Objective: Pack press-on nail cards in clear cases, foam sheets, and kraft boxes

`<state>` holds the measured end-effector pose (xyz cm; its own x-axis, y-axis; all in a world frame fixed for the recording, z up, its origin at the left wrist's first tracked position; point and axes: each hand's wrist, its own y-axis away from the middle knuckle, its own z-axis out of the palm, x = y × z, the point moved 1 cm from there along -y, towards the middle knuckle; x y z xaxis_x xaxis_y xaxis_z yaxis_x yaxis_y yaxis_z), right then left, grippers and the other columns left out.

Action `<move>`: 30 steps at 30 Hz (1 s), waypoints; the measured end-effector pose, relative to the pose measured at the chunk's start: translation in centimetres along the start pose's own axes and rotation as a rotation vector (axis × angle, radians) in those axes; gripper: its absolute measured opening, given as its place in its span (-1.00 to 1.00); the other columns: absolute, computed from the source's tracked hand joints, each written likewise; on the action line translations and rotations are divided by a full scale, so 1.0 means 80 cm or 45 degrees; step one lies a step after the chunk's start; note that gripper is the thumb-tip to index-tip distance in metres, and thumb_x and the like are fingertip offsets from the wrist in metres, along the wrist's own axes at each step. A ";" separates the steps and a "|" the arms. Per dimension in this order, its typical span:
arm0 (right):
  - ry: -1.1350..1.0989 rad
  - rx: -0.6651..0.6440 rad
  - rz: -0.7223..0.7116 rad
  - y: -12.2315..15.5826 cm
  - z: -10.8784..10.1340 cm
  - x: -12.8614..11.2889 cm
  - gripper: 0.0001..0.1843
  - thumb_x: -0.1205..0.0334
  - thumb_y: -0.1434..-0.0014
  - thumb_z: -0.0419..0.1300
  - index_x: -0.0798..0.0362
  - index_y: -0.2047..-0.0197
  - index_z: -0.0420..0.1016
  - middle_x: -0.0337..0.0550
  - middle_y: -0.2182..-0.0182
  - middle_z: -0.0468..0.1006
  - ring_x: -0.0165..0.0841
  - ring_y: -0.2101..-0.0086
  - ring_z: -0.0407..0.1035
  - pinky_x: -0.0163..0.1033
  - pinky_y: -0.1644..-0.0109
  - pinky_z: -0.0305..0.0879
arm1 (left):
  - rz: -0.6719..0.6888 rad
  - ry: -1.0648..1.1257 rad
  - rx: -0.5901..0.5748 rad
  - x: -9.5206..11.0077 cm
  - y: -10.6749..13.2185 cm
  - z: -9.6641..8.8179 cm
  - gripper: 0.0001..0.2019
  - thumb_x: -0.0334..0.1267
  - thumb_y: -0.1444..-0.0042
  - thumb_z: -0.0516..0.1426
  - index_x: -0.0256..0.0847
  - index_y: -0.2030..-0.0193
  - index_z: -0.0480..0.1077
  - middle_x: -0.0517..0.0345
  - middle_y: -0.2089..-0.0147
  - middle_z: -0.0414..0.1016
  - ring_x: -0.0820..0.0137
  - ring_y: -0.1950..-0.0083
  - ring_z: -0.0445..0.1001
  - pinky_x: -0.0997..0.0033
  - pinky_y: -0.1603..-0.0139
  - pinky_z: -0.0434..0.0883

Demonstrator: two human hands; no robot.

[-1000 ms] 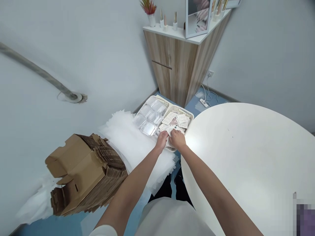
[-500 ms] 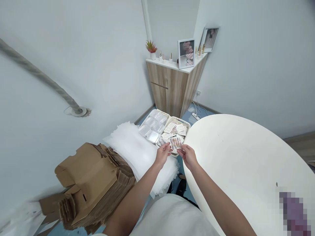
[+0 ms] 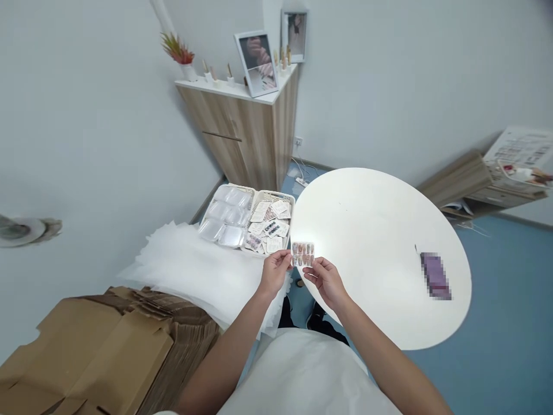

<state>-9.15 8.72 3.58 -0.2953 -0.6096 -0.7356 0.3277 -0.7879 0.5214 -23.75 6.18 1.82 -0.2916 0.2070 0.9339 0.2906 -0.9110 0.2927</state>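
Note:
A card of press-on nails (image 3: 303, 254), set in two rows, is held up between both hands at the near left edge of the round white table (image 3: 371, 248). My left hand (image 3: 275, 272) pinches the card's left edge. Fingers of my right hand (image 3: 327, 280) close on its lower right corner. Just beyond and to the left is a white basket (image 3: 292, 203) holding several more nail cards (image 3: 271, 222). Beside it, another basket holds clear plastic boxes (image 3: 228, 210).
White foam sheets (image 3: 190, 276) are piled left of my hands, with stacked flattened cardboard boxes (image 3: 95, 346) nearer. On the table lies a blurred purple object (image 3: 435, 276). A wooden cabinet (image 3: 246, 127) stands behind, bearing a picture frame (image 3: 259, 63) and a potted plant (image 3: 178, 55).
My view has turned to the right. The nail card has been raised away from the basket toward the table edge, still between both hands.

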 end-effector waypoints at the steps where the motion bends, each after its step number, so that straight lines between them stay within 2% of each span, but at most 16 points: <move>1: 0.002 0.004 -0.018 0.006 -0.006 -0.003 -0.74 0.08 0.13 0.28 0.03 0.50 0.30 -0.28 0.49 0.44 -0.40 0.37 0.43 -0.27 0.24 0.37 | 0.002 -0.025 -0.023 0.002 0.001 0.007 -0.71 -0.12 0.07 0.15 -0.26 0.25 0.40 0.16 0.42 0.42 0.52 0.45 0.35 0.45 0.34 0.38; 4: 0.015 0.023 -0.059 0.026 -0.033 -0.013 -0.73 0.07 0.14 0.28 0.03 0.50 0.29 -0.28 0.51 0.44 -0.38 0.36 0.43 -0.24 0.21 0.36 | 0.020 -0.102 -0.110 0.004 0.008 0.035 -0.72 -0.11 0.06 0.15 -0.26 0.25 0.41 0.13 0.36 0.44 0.51 0.43 0.35 0.46 0.35 0.38; 7: 0.013 0.041 -0.086 0.050 -0.071 -0.024 -0.72 0.06 0.13 0.27 0.03 0.48 0.29 -0.27 0.50 0.45 -0.37 0.35 0.44 -0.21 0.19 0.35 | 0.040 -0.140 -0.207 0.000 0.019 0.073 -0.74 -0.12 0.05 0.14 -0.26 0.27 0.42 0.14 0.38 0.43 0.52 0.43 0.35 0.46 0.35 0.37; 13: -0.007 0.077 -0.168 0.097 -0.167 -0.047 -0.69 0.12 0.16 0.30 0.00 0.34 0.34 -0.26 0.40 0.47 -0.37 0.32 0.44 -0.20 0.15 0.34 | -0.021 -0.184 -0.334 -0.022 0.049 0.171 -0.74 -0.12 0.04 0.14 -0.25 0.27 0.42 0.12 0.35 0.44 0.49 0.39 0.37 0.45 0.34 0.37; 18: 0.047 0.113 -0.195 0.112 -0.242 -0.066 -0.69 0.08 0.16 0.30 0.02 0.37 0.35 -0.24 0.40 0.49 -0.37 0.34 0.43 -0.18 0.15 0.34 | -0.115 -0.250 -0.387 -0.047 0.077 0.243 -0.75 -0.10 0.05 0.13 -0.26 0.34 0.40 0.12 0.40 0.44 0.47 0.40 0.39 0.42 0.31 0.37; 21: 0.114 0.104 -0.212 0.111 -0.277 -0.079 -0.69 0.04 0.14 0.27 0.01 0.33 0.38 -0.25 0.40 0.48 -0.41 0.40 0.40 -0.20 0.21 0.35 | -0.158 -0.302 -0.382 -0.055 0.090 0.263 -0.75 -0.09 0.02 0.11 -0.24 0.32 0.40 0.10 0.36 0.46 0.43 0.33 0.42 0.41 0.25 0.35; 24: 0.285 0.007 -0.203 0.107 -0.297 -0.096 -0.65 0.01 0.06 0.20 -0.02 0.20 0.42 -0.22 0.34 0.48 -0.38 0.35 0.38 -0.22 0.23 0.33 | -0.164 -0.302 -0.341 -0.049 0.095 0.269 -0.69 -0.06 -0.03 0.06 -0.17 0.16 0.39 0.06 0.22 0.46 0.39 0.24 0.44 0.41 0.23 0.35; 27: 0.515 -0.170 -0.194 0.101 -0.299 -0.113 -0.59 0.04 0.01 0.16 -0.05 0.06 0.40 -0.19 0.27 0.48 -0.36 0.27 0.35 -0.23 0.22 0.29 | -0.155 -0.334 -0.452 -0.035 0.094 0.272 -0.68 -0.06 -0.04 0.05 -0.16 0.12 0.40 0.06 0.20 0.45 0.41 0.28 0.43 0.42 0.27 0.34; 30: 0.595 -0.252 -0.218 0.093 -0.292 -0.125 -0.55 0.10 0.04 0.20 -0.02 0.03 0.38 -0.22 0.39 0.46 -0.39 0.37 0.35 -0.24 0.30 0.28 | -0.174 -0.399 -0.588 -0.027 0.090 0.277 -0.74 -0.12 0.02 0.13 -0.23 0.24 0.45 0.09 0.36 0.46 0.44 0.37 0.40 0.45 0.35 0.32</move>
<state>17.22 11.01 4.70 0.0567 -0.3342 -0.9408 0.4859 -0.8139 0.3185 -0.87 7.09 6.47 0.0062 0.3659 0.9306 -0.1793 -0.9152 0.3610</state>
